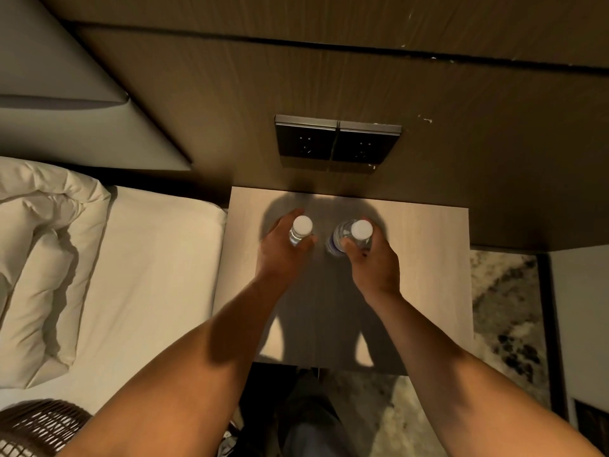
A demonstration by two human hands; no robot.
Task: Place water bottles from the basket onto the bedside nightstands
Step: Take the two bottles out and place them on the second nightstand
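Two clear water bottles with white caps stand upright on the light wooden nightstand (pixel 428 275), side by side near its back edge. My left hand (pixel 283 252) is wrapped around the left bottle (pixel 301 227) just below its cap. My right hand (pixel 372 262) grips the right bottle (pixel 357 232), which shows a blue label low on its side. The bottles' lower parts are hidden by my fingers. A dark woven basket (pixel 36 427) pokes in at the bottom left corner, on the bed.
The bed with a white sheet (pixel 148 275) and a pillow (pixel 39 252) lies left of the nightstand. A wood-panel wall with two dark sockets (pixel 336 143) rises behind it. Patterned carpet (pixel 504 318) lies to the right and below.
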